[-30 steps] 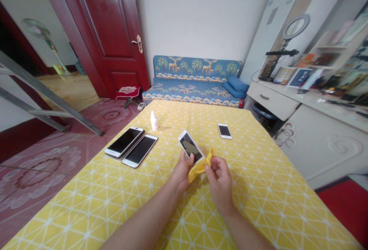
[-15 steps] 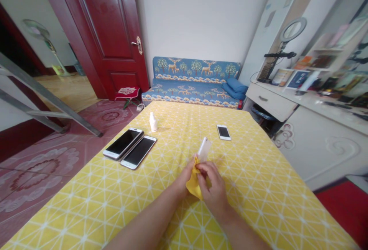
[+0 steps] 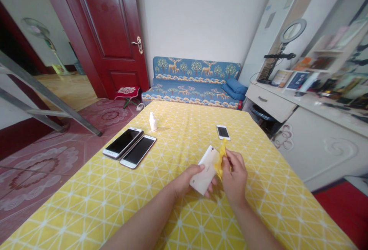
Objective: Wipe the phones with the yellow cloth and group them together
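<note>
A white smartphone lies tilted in my left hand, its back with the camera lens facing up. My left thumb presses on its edge and the fingertips show beneath the far side. My right hand pinches a crumpled yellow cloth close to the phone's right edge; whether the cloth touches the phone is hard to tell. Beyond my right hand a smaller white phone rests screen up on the table.
Two phones, one dark-edged and one white, lie side by side at the left on the yellow patterned tablecloth. Behind them stands a small white bottle. A blue bench sits past the table's far edge.
The phone has turned from nearly edge-on to show its white back. My right hand has moved right with the yellow cloth, away from my left hand.
</note>
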The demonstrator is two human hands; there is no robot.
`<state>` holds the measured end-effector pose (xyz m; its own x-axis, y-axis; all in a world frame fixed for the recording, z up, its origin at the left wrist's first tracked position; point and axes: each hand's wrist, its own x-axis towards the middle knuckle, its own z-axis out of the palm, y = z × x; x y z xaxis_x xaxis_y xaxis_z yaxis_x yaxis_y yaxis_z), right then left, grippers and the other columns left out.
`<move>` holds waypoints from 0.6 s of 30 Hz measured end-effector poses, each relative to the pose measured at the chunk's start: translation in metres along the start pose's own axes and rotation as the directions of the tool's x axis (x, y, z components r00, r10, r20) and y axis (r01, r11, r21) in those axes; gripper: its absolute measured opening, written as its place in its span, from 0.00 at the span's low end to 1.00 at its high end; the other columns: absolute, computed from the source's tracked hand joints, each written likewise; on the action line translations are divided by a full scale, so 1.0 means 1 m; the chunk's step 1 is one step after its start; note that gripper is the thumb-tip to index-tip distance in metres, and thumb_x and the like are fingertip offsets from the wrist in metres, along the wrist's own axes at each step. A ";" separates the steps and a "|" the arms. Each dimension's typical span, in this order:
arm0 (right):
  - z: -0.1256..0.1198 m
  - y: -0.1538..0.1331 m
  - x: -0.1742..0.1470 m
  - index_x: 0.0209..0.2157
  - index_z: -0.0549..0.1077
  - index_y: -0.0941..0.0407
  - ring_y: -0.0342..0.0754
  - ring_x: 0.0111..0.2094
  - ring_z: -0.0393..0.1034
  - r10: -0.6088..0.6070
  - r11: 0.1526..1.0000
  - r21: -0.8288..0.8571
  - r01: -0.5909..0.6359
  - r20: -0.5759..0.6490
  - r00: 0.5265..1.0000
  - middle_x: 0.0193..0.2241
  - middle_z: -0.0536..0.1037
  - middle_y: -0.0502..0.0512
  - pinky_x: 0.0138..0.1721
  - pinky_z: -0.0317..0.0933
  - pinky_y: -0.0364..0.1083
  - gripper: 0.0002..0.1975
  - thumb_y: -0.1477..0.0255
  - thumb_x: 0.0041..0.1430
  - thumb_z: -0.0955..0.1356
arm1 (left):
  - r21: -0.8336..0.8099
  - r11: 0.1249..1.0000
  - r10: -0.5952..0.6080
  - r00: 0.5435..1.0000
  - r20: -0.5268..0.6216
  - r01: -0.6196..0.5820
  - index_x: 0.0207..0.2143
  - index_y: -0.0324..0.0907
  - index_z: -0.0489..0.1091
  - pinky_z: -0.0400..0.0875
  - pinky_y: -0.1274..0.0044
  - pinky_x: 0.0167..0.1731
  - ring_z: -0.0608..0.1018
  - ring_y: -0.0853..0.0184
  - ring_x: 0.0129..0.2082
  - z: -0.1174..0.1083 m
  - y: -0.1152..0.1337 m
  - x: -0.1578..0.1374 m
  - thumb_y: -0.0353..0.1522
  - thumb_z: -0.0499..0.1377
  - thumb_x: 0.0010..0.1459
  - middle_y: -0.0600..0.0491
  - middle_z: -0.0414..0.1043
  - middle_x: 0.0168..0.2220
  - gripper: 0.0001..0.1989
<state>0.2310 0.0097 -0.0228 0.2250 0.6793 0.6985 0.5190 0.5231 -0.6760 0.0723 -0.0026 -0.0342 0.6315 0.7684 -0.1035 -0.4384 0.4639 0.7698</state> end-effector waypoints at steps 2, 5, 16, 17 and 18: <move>0.003 -0.001 -0.004 0.45 0.72 0.57 0.48 0.40 0.68 -0.014 1.000 0.019 0.013 0.033 0.999 0.38 0.71 0.56 0.40 0.64 0.48 0.12 0.75 0.63 0.62 | -0.138 0.990 0.010 0.998 -0.059 -0.018 0.43 0.30 0.72 0.71 0.73 0.28 0.77 0.61 0.30 -0.001 0.000 0.002 0.45 0.55 0.56 0.40 0.76 0.35 0.25; 0.008 -0.004 -0.011 0.47 0.71 0.55 0.48 0.41 0.67 -0.075 0.997 0.035 0.072 0.101 0.992 0.38 0.70 0.56 0.42 0.64 0.48 0.13 0.77 0.63 0.61 | -0.239 0.963 0.060 0.963 -0.264 -0.126 0.43 0.31 0.72 0.70 0.74 0.33 0.78 0.63 0.32 -0.002 0.002 0.005 0.38 0.56 0.58 0.42 0.77 0.34 0.19; 0.024 -0.018 -0.032 0.47 0.69 0.54 0.49 0.46 0.68 -0.195 0.977 0.134 0.165 0.254 0.947 0.42 0.72 0.58 0.45 0.65 0.49 0.16 0.80 0.62 0.59 | -0.348 0.864 0.280 0.921 -0.271 -0.364 0.47 0.29 0.69 0.67 0.70 0.48 0.76 0.57 0.47 -0.002 0.015 0.004 0.41 0.49 0.61 0.39 0.75 0.45 0.24; 0.024 -0.021 -0.034 0.46 0.70 0.54 0.49 0.45 0.68 -0.190 0.977 0.150 0.153 0.279 0.941 0.41 0.73 0.58 0.45 0.65 0.48 0.15 0.80 0.61 0.59 | -0.340 0.859 0.291 0.911 -0.292 -0.383 0.46 0.29 0.70 0.68 0.70 0.46 0.77 0.58 0.44 -0.003 0.017 0.003 0.42 0.49 0.61 0.39 0.75 0.43 0.24; 0.024 -0.025 -0.035 0.45 0.70 0.54 0.48 0.44 0.69 -0.191 0.975 0.171 0.142 0.322 0.927 0.40 0.73 0.57 0.44 0.65 0.47 0.15 0.80 0.61 0.59 | -0.324 0.855 0.296 0.894 -0.336 -0.405 0.44 0.31 0.71 0.70 0.71 0.43 0.78 0.60 0.39 -0.005 0.019 0.003 0.43 0.49 0.60 0.41 0.76 0.39 0.25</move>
<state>0.1908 -0.0151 -0.0364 -0.1556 0.6957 0.7013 0.3973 0.6940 -0.6004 0.0626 0.0109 -0.0232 0.2202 0.9725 -0.0762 -0.8375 0.2285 0.4964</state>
